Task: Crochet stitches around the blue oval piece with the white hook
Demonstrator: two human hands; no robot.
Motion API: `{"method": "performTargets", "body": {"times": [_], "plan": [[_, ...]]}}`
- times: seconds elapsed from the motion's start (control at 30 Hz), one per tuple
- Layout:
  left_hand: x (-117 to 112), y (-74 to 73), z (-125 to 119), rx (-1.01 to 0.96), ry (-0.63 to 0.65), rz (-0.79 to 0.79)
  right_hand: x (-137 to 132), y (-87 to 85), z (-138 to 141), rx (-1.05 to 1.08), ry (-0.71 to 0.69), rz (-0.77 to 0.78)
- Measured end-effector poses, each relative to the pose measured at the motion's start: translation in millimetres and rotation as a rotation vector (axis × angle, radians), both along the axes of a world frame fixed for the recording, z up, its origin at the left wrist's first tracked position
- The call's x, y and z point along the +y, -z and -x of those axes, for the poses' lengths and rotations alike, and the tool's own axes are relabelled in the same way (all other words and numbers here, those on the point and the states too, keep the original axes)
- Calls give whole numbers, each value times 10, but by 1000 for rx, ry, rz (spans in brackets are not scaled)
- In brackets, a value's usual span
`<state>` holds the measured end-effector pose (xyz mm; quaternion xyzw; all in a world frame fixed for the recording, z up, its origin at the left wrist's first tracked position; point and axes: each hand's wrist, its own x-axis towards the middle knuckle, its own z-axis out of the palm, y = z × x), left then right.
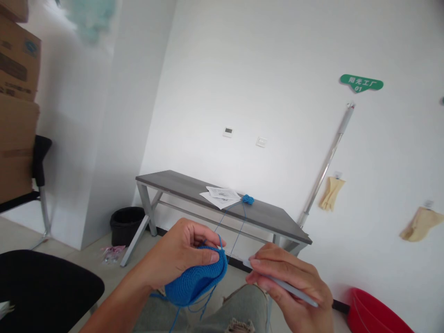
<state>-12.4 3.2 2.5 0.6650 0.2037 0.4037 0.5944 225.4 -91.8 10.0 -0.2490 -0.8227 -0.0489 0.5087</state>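
My left hand (187, 259) grips a blue crocheted piece (190, 283), thumb on its upper edge and a strand of yarn running over the index finger. Between the fingers of my right hand (294, 286) is a crochet hook (293, 291) with a pale grey handle. Its thin tip points left toward the edge of the crocheted piece. Blue yarn strands lead from the work to a small ball of blue yarn (247, 199) on the desk beyond. Loose yarn ends dangle below the piece, above my knees.
Printed sheets (222, 196) lie beside the yarn on a grey desk (180, 182) against the wall. A black bin (126, 224) stands at its left. Nearby are a black chair seat (48, 291), stacked cardboard boxes (17, 138) and a red basin (374, 314). A metal pole (326, 166) leans on the wall.
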Motion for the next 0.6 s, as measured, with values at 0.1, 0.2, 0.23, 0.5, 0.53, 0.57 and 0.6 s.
{"method": "performTargets", "body": {"times": [0.1, 0.2, 0.23, 0.5, 0.53, 0.57, 0.6], "plan": [[9, 18, 0, 4, 1, -8, 16, -12, -12, -49, 5, -37], [23, 30, 0, 23, -12, -38, 14, -57, -18, -146, 9, -87], [25, 31, 2, 36, -19, -50, 9, -78, -20, -173, 13, -94], [-8, 0, 21, 113, -67, -112, -46, -192, -22, -171, -8, 15], [-12, -3, 20, 115, -65, -110, -48, -192, -20, -149, -18, 28], [-15, -4, 19, 115, -61, -108, -47, -189, -20, -124, -29, 40], [-17, -4, 19, 114, -55, -105, -44, -181, -22, -100, -38, 54]]}}
